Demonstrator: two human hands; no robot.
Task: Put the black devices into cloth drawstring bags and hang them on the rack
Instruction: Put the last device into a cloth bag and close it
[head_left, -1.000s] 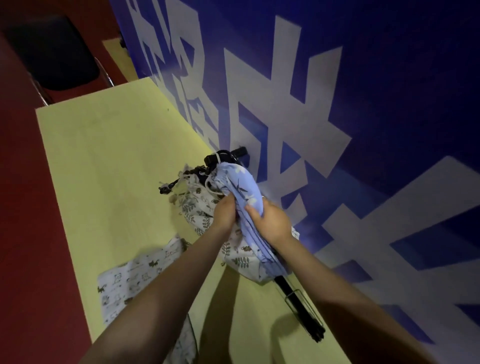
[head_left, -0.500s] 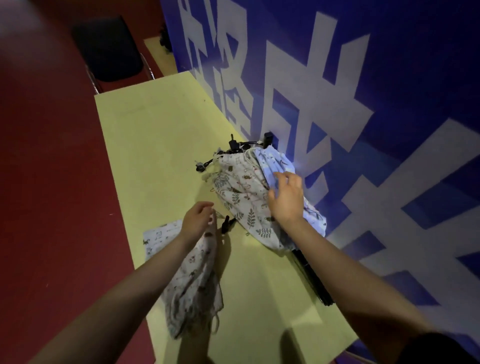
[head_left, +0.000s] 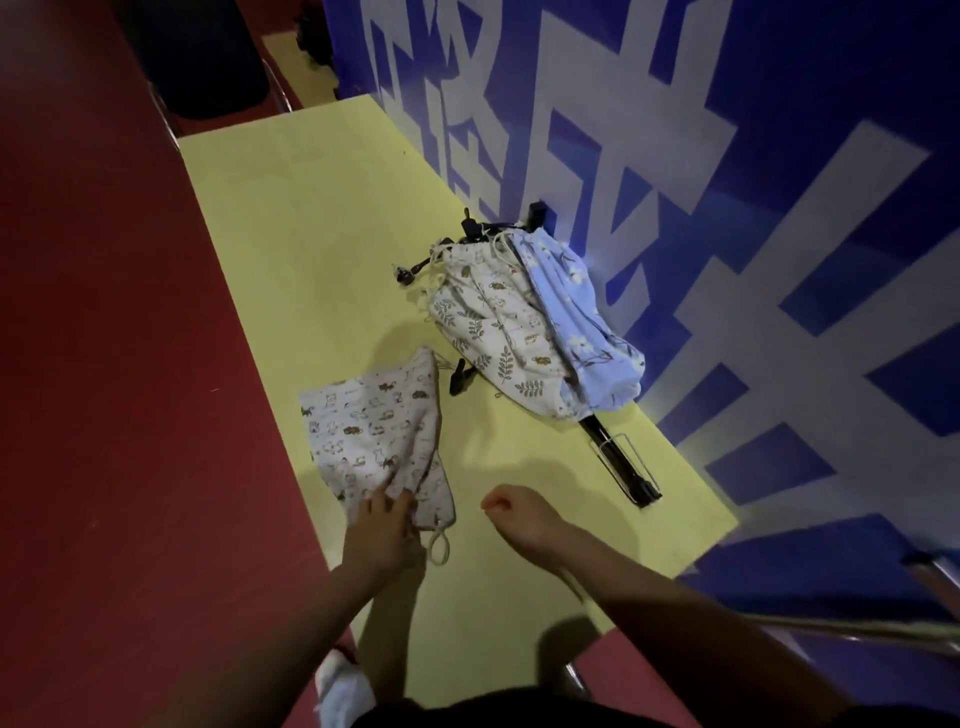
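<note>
Head view shows the animal-print bag (head_left: 371, 434) flat at lower centre of the yellow table (head_left: 291, 218), my left hand (head_left: 382, 530) pinching its near edge; my right hand (head_left: 519, 519) is curled, holding nothing. 2 filled bags (head_left: 530, 332) lie on the black rack (head_left: 623, 467) at centre right. I judge bagging comes next: open the mouth and fetch a device.

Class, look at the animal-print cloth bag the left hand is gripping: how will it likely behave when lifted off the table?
The animal-print bag will probably flop and drape, since it already bunches where the left hand grips it. It looks flat and empty, so likely light. Its loose drawstring loop would probably dangle.
</note>
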